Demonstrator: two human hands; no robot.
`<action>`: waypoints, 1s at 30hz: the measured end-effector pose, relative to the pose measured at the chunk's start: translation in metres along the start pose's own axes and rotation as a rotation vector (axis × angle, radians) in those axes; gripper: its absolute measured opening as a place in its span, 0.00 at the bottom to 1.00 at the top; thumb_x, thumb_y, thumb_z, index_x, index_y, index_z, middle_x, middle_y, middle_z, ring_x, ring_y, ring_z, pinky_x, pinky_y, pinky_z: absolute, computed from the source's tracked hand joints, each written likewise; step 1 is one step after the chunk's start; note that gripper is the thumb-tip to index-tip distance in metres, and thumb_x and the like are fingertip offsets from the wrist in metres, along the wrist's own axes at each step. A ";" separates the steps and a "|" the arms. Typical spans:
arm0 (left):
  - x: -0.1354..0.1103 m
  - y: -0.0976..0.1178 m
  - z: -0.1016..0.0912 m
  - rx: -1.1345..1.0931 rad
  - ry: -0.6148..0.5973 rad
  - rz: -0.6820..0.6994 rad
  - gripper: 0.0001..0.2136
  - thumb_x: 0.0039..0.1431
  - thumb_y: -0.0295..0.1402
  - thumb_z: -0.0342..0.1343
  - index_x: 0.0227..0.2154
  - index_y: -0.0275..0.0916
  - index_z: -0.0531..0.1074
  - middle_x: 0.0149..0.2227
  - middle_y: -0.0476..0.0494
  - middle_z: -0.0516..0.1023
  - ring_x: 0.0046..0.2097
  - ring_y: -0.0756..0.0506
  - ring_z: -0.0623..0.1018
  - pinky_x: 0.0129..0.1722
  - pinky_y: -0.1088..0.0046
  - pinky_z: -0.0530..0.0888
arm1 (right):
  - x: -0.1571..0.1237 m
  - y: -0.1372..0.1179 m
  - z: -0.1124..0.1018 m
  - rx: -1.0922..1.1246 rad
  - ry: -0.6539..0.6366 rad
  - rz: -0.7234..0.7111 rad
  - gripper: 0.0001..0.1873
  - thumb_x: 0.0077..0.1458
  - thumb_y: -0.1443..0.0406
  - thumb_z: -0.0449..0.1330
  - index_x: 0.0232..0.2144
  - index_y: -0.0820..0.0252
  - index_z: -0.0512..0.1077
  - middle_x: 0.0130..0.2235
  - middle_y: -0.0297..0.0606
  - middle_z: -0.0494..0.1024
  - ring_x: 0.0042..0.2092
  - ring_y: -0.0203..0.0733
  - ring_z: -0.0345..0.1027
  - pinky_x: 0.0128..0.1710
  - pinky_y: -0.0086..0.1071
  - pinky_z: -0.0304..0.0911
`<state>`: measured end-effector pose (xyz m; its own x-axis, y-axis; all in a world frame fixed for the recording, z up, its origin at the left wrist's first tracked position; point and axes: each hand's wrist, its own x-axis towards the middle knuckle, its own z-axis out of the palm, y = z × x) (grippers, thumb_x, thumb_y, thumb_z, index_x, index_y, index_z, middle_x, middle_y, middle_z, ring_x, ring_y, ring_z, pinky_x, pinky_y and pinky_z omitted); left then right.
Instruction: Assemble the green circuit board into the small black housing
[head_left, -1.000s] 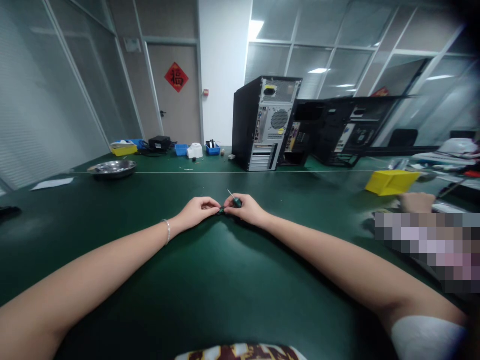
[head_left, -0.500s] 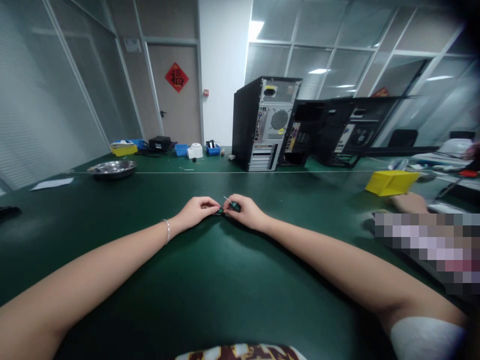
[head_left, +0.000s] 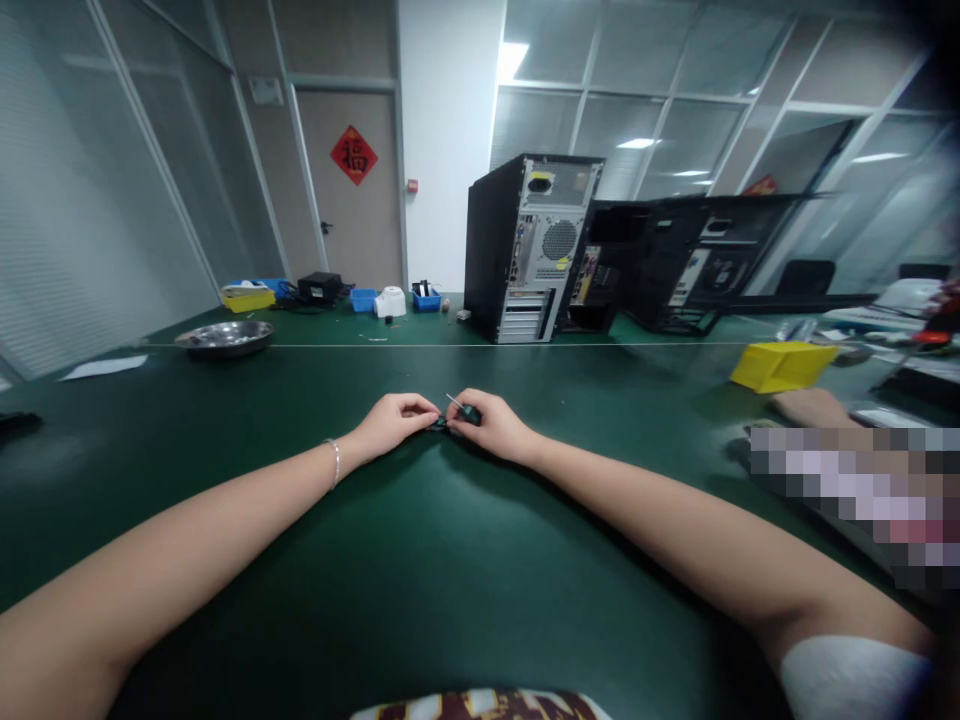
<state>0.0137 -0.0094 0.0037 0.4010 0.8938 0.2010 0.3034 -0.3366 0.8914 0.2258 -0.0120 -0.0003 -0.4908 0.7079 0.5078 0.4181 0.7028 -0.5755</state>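
Note:
On the green tabletop (head_left: pixel 442 560), my two hands meet near the middle. My left hand (head_left: pixel 394 422) is closed, its thumb and fingertips pinching the left side of a small dark green-and-black part (head_left: pixel 439 424) too small to name. Tucked in my right hand (head_left: pixel 495 425) is a screwdriver (head_left: pixel 470 413) with a dark green handle, its thin metal shaft pointing up and left. The right thumb and index fingertips also touch the small part's right side. Fingers hide most of that part.
Behind my hands stands a black computer tower (head_left: pixel 495 250), with more opened cases to its right. A metal bowl (head_left: pixel 226 338) sits at the left, small blue bins (head_left: pixel 426 298) at the back. On the right, a co-worker's hand (head_left: pixel 814 408) is near a yellow bin (head_left: pixel 784 367).
My hands, the screwdriver and the small part look almost unchanged. The co-worker's hand at the right has shifted slightly left.

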 end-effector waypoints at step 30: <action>-0.001 0.001 -0.001 -0.001 -0.005 0.001 0.09 0.54 0.34 0.61 0.35 0.35 0.78 0.35 0.41 0.82 0.39 0.43 0.80 0.47 0.62 0.74 | 0.000 -0.006 -0.002 0.046 -0.052 0.065 0.04 0.54 0.68 0.60 0.32 0.62 0.75 0.35 0.37 0.78 0.38 0.39 0.71 0.42 0.32 0.64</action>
<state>0.0133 -0.0105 0.0050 0.4054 0.8920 0.2001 0.3021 -0.3373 0.8916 0.2254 -0.0162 0.0045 -0.5036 0.7465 0.4350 0.4156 0.6507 -0.6356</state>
